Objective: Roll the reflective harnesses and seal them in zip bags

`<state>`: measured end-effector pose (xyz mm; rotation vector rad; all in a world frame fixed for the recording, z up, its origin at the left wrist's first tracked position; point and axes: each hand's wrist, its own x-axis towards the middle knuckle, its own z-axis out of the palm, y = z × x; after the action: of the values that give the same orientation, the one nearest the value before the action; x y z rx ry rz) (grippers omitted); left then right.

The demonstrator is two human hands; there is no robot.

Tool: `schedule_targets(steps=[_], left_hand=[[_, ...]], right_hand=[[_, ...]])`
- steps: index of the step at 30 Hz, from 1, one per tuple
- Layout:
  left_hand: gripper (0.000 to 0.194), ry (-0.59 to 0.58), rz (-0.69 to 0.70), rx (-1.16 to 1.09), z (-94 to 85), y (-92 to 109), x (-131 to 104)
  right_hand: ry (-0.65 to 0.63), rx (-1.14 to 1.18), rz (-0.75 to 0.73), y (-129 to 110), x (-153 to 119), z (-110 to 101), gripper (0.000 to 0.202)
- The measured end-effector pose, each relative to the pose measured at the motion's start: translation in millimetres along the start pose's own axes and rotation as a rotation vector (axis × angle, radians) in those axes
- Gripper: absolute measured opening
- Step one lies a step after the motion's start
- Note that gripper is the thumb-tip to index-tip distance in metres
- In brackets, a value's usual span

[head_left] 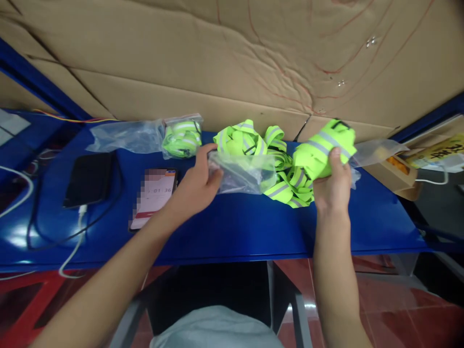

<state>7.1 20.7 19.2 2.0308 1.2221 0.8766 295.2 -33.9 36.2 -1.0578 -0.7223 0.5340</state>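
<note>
Fingers (216, 180) of left hand (195, 187) round one clear bag (243, 180); right hand (332, 188) round one neon strap bundle (315, 154)

Phone screen (157, 197) reading "01:36", yellow package (437, 153), black lettering illegible

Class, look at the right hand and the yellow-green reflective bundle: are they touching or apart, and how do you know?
Touching. The head view shows the right hand holding the yellow-green bundle, its thumb lying across the near side.
</note>
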Motion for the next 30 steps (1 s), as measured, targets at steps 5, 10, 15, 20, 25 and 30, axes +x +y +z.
schedule_targets(steps=[5,10,15,20,25,30], left_hand=[[0.071,0.208,0.129,0.387,-10.5,4.2,-73.7],[0.073,0.052,0.198,0.575,20.1,32.3,-73.0],[0.09,-0.101,0.104,0.699,29.6,21.9,-26.3],[0.069,-0.019,0.332,0.628,2.2,8.3,-6.1],[0.074,-0.026,0.453,0.604,-8.0,8.7,-9.1],[0.091,-0.138,0.478,0.547,-1.8,7.5,-18.6]], right_hand=[[-0.376,-0.145,0.344,13.1,-33.6,23.7,0.049],[-0.533,-0.265,0.388,19.6,-43.3,29.6,0.049],[-0.381,-0.215,0.428,21.6,-33.9,25.8,0.058],[-0.277,-0.239,0.399,19.7,-20.8,16.2,0.059],[-0.432,-0.338,0.667,10.8,-24.4,9.1,0.074],[-0.693,-0.456,0.596,11.9,-33.2,12.3,0.053]])
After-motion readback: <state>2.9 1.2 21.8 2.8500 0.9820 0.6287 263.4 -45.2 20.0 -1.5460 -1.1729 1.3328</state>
